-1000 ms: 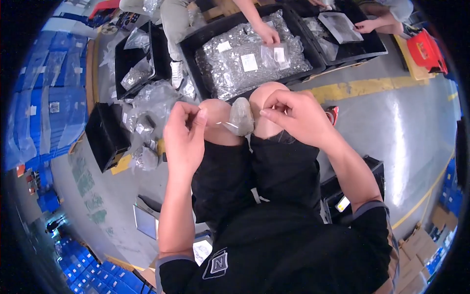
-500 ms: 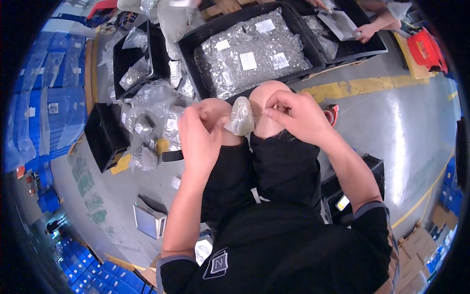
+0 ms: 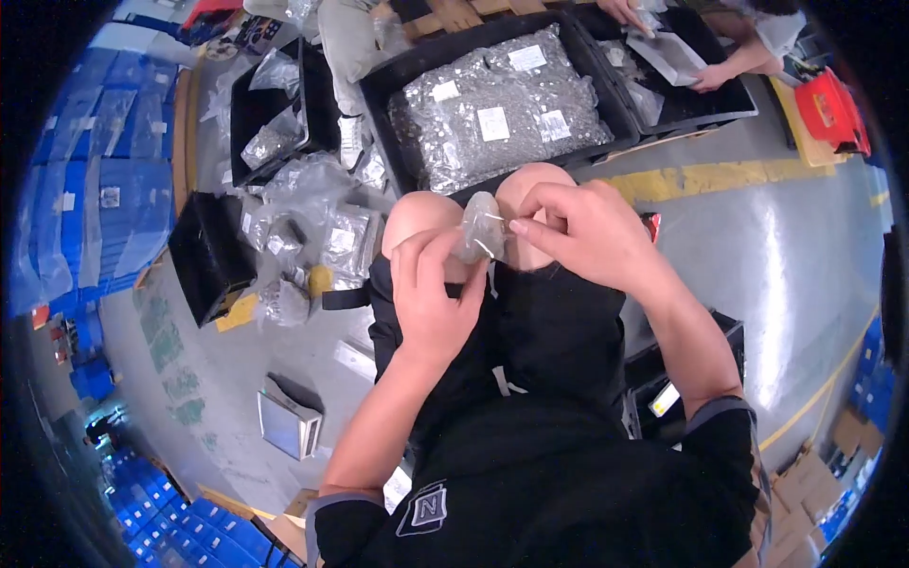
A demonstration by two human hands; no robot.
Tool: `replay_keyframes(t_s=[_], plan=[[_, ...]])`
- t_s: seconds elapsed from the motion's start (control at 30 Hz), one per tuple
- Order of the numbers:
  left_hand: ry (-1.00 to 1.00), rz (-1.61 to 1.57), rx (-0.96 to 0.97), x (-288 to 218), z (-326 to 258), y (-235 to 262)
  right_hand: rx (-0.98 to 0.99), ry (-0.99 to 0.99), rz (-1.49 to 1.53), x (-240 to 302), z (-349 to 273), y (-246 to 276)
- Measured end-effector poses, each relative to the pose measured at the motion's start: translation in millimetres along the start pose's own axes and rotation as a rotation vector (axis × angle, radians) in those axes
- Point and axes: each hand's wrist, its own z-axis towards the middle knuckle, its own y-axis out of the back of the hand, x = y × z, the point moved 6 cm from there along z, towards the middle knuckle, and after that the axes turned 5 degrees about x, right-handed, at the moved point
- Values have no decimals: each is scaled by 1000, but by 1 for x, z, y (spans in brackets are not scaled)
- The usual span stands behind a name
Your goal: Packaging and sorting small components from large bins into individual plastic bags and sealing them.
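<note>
A small clear plastic bag (image 3: 484,225) with greyish contents sits between my knees; what fills it is too small to make out. My left hand (image 3: 434,298) is closed on the bag's left and lower side, with the thumb near its bottom end. On the other side, my right hand (image 3: 597,232) pinches the thin plastic at the bag's right edge between thumb and forefinger. Beyond my knees stands a large black crate (image 3: 383,142) holding large clear bags of small metallic pieces (image 3: 464,114) with white labels.
Several clear bags (image 3: 352,241) lie on the floor at the left, beside black bins (image 3: 210,256). A scale-like device (image 3: 290,421) stands at the lower left. At the far right, another person's hand (image 3: 712,76) grips a grey tray (image 3: 668,57), near a red container (image 3: 828,114).
My left hand has moved right and a little down, its fingers now against the bag. The bag has shifted slightly right. My right hand keeps its pinch.
</note>
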Motion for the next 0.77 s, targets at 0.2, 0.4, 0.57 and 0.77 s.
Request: replay_keyframes(t_s=[0.2, 0.4, 0.57, 0.77], plan=[[3, -22, -12, 16, -14, -9, -30, 61, -59, 13, 3, 2], [81, 82, 92, 4, 9, -11, -7, 44, -127, 15, 4, 3], [141, -15, 213, 10, 3, -22, -10, 24, -121, 19, 5, 7], [98, 279, 271, 5, -14, -21, 72, -36, -128, 15, 5, 5]])
